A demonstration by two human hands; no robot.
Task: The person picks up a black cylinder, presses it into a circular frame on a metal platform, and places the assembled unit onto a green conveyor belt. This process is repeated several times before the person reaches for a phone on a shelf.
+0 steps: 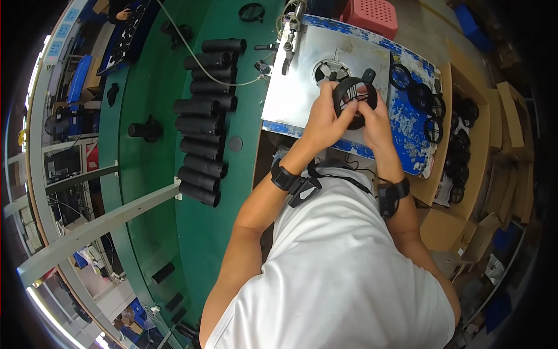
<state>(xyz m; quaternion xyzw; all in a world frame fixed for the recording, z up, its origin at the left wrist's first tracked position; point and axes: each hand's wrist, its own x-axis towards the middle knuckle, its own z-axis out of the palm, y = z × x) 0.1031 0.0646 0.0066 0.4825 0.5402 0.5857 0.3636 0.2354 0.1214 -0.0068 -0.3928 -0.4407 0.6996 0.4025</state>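
Above the silver metal plate [290,96] I hold a round black ring-shaped part with thin spokes across its middle [347,86]. My left hand [325,123] grips its left side, thumb pressed on the near face. My right hand [378,123] closes round the right side, its thumb also at the spokes. A small black tab [368,75] stands out at the part's upper right. Just beyond my left fingers, a round fixture [329,70] sits in the plate, partly covered by my hands and the part.
Several black cylinders [200,125] lie in a row on the green bench [238,186], beside a dark disc [235,143]. A metal clamp [289,47] stands at the plate's left edge. Black rings [433,129] lie right, near an open cardboard box [481,136]. A red stool [372,20] stands behind.
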